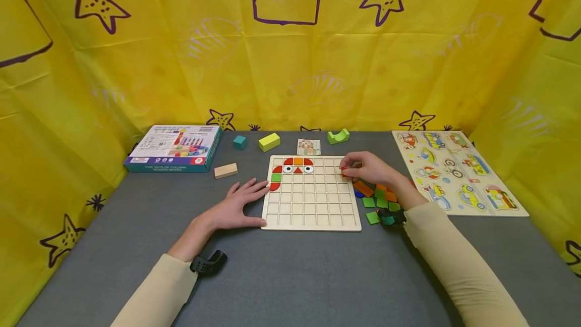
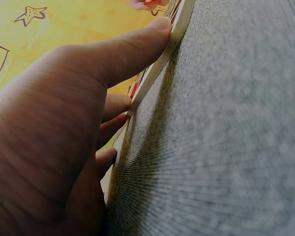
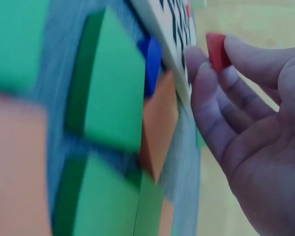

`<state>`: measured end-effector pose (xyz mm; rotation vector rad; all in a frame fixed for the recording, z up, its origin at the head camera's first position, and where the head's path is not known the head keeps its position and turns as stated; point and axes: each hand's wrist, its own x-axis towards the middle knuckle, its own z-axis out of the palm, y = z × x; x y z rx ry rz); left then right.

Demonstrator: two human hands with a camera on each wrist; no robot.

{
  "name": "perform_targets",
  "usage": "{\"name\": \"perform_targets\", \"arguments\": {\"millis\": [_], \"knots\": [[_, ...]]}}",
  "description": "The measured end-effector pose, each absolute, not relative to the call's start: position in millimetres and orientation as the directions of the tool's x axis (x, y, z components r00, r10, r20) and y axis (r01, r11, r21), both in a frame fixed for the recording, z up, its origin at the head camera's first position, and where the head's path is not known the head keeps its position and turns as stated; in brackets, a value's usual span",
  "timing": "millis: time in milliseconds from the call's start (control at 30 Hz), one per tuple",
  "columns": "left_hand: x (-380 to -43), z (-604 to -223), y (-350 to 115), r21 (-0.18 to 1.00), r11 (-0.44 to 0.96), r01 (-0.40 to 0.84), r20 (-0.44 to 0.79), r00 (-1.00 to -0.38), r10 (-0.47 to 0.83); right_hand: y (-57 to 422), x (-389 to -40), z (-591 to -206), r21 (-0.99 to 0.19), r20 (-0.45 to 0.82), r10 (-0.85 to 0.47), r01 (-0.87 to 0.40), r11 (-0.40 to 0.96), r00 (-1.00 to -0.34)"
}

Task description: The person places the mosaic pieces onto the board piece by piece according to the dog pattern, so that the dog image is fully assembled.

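Observation:
A pale wooden grid board point(image 1: 313, 211) lies on the table, with red, green, orange and eye-patterned tiles point(image 1: 297, 162) in its upper left squares. My left hand point(image 1: 237, 207) rests at the board's left side, its fingers spread and the thumb and fingertips touching the edge. Over the board's upper right corner, my right hand point(image 1: 368, 167) pinches a small red tile point(image 3: 218, 51) between thumb and fingers. The tile's full outline is partly hidden by the fingers. Loose green, orange and blue tiles point(image 1: 368, 202) lie beside the board, below the right hand and wrist.
Behind the board lie a small patterned card point(image 1: 309, 147), a green curved block point(image 1: 338, 137), a yellow block point(image 1: 270, 142) and a teal cube point(image 1: 240, 142). A plain wooden block point(image 1: 226, 170) and a boxed set point(image 1: 174, 149) are left. A picture puzzle board point(image 1: 458, 173) lies right.

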<state>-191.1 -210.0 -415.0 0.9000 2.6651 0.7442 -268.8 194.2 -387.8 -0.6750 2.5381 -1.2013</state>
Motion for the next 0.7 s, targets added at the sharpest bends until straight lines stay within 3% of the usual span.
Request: {"name": "perform_targets", "arguments": {"millis": [700], "knots": [[-192.2, -416.2, -210.6, 0.53, 0.687, 0.497, -0.061, -0.786, 0.616, 128.0, -274.4, -387.0, -0.701, -0.034, -0.548, -0.371, 0.609, -0.836]]}}
